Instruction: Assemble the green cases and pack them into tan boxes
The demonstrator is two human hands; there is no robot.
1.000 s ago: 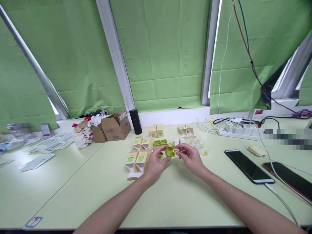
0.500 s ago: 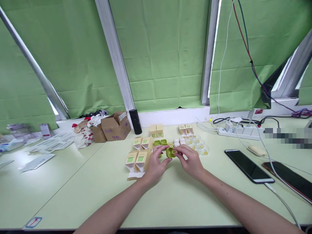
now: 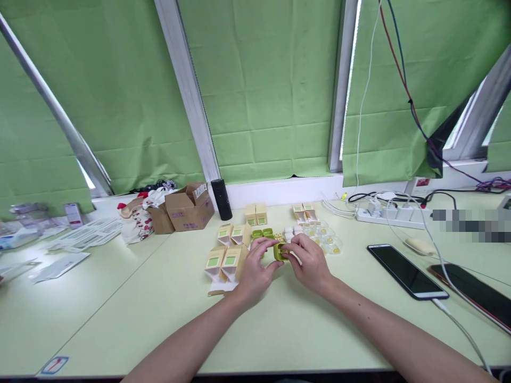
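Observation:
My left hand (image 3: 255, 268) is closed round a small green square case (image 3: 277, 253), its open side turned to the right. The fingers of my right hand (image 3: 311, 264) pinch a small yellow-green piece (image 3: 284, 250) at the mouth of this case; the fingertips partly hide it. Behind my hands stand more green cases (image 3: 263, 233) and a few small yellow-green pieces (image 3: 279, 236). White pieces (image 3: 293, 231) and clear plastic shells with yellow centres (image 3: 329, 242) lie beyond my right hand. Open cardboard cartons (image 3: 223, 260) with green labels stand left of my left hand.
More small cartons (image 3: 255, 214) stand near the wall, beside a black cylinder (image 3: 222, 199) and a brown cardboard box (image 3: 189, 208). On the right lie a phone (image 3: 407, 271) with its cable, a second phone (image 3: 475, 292) and a power strip (image 3: 393, 215).
My right fingers have moved the small piece deeper into the mouth of the green case. The case has turned slightly in my left hand. A packet at the far left edge has shifted.

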